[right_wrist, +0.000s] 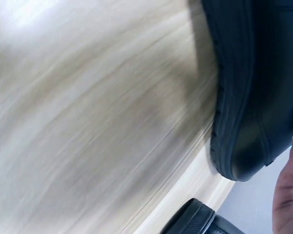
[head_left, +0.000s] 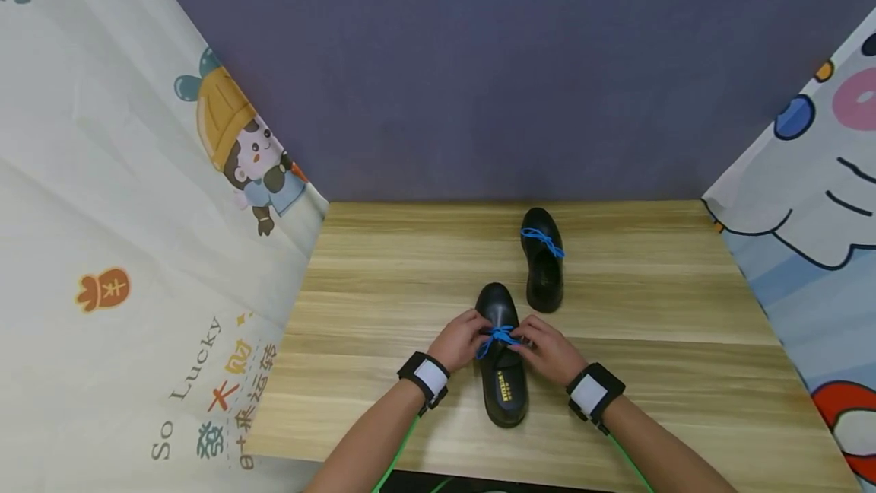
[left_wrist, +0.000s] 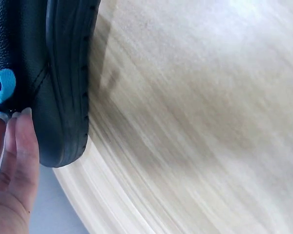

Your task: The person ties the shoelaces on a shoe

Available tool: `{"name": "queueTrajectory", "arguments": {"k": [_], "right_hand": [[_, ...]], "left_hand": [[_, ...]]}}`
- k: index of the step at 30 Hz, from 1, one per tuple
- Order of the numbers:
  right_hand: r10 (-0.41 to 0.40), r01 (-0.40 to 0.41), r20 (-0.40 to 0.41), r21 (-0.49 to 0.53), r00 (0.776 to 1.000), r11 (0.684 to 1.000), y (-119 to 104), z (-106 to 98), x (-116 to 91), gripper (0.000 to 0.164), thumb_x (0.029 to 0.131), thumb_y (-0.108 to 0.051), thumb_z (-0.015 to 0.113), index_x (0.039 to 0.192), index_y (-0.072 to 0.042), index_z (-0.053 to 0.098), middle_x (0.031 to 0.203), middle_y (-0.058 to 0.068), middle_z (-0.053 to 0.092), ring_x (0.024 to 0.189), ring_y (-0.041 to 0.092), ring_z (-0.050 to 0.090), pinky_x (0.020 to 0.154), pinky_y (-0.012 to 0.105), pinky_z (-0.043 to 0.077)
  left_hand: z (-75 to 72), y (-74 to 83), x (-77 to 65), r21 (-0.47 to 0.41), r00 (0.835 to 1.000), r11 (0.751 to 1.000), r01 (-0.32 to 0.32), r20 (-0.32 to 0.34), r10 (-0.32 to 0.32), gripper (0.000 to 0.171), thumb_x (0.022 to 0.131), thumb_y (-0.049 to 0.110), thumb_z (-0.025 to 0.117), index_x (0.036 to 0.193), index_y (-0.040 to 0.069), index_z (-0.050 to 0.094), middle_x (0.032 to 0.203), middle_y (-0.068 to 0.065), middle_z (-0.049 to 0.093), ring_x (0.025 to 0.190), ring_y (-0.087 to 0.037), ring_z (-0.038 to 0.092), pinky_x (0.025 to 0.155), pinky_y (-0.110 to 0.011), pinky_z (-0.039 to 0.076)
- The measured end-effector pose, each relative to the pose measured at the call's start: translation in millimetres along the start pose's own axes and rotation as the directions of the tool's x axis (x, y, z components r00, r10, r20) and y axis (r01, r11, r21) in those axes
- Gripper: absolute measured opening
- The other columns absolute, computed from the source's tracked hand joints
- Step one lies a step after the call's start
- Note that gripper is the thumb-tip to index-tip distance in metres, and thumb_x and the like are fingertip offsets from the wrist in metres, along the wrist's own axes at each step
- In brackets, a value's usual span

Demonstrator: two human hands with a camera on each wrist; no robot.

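In the head view a black leather shoe (head_left: pixel 505 409) lies sole down on the wooden table, toe pointing away from me. A blue shoelace (head_left: pixel 502 334) forms a bow with loops across its front. From the left side, my left hand (head_left: pixel 460 341) pinches the lace near one loop; the left wrist view shows the blue lace (left_wrist: pixel 5 84) at its fingertips. On the other side my right hand (head_left: pixel 550 350) pinches the lace between thumb and finger. Only part of the right fingers (right_wrist: pixel 288 192) appears in the right wrist view, beside the shoe (right_wrist: pixel 244 107), with the lace hidden.
A second black shoe (head_left: pixel 544 280) with a tied blue lace (head_left: pixel 542 240) stands farther back, slightly right. The wooden tabletop (head_left: pixel 383 272) meets a dark blue-grey panel (head_left: pixel 506 82) at the back. Printed white sheets (head_left: pixel 103 196) flank both sides. Green cables (head_left: pixel 399 453) run from the wristbands.
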State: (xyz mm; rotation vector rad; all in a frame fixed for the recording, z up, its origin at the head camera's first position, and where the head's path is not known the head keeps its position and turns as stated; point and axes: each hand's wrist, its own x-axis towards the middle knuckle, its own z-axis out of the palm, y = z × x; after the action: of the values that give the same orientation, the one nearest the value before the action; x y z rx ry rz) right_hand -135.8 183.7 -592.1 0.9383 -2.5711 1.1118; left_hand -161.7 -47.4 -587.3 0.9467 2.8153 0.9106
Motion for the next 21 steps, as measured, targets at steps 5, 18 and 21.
{"name": "queueTrajectory", "arguments": {"k": [5, 18, 21], "right_hand": [[0.035, -0.034, -0.034, 0.017, 0.999, 0.999, -4, 1, 3, 0.015, 0.083, -0.001, 0.079, 0.092, -0.009, 0.07, 0.089, -0.002, 0.059, 0.08, 0.008, 0.059, 0.07, 0.028, 0.054], [0.159, -0.158, -0.005, -0.117, 0.987, 0.98, -16, 3, 10, 0.024, 0.078, -0.012, 0.087, 0.087, -0.012, 0.065, 0.083, -0.006, 0.052, 0.072, 0.007, 0.052, 0.062, 0.024, 0.048], [0.191, -0.189, 0.001, -0.116, 0.982, 0.975, -19, 3, 12, 0.022, 0.08, -0.011, 0.085, 0.085, -0.013, 0.064, 0.081, -0.007, 0.051, 0.071, 0.006, 0.05, 0.061, 0.024, 0.046]], "left_hand": [[3.8, -1.1, 1.9, 0.006, 1.0, 1.0, -0.004, -0.011, 0.004, 0.006, 0.097, 0.012, 0.067, 0.103, 0.01, 0.068, 0.097, 0.001, 0.062, 0.087, -0.01, 0.06, 0.078, -0.021, 0.05], [5.4, 4.6, 1.5, 0.041, 1.0, 0.999, 0.015, -0.02, -0.015, 0.006, 0.097, 0.011, 0.066, 0.102, 0.009, 0.068, 0.096, 0.0, 0.06, 0.086, -0.011, 0.06, 0.078, -0.023, 0.05], [6.0, 4.9, 1.2, 0.049, 1.0, 0.999, 0.011, -0.024, -0.01, 0.005, 0.096, 0.011, 0.067, 0.101, 0.01, 0.068, 0.095, 0.001, 0.059, 0.084, -0.01, 0.059, 0.076, -0.022, 0.05]]}}
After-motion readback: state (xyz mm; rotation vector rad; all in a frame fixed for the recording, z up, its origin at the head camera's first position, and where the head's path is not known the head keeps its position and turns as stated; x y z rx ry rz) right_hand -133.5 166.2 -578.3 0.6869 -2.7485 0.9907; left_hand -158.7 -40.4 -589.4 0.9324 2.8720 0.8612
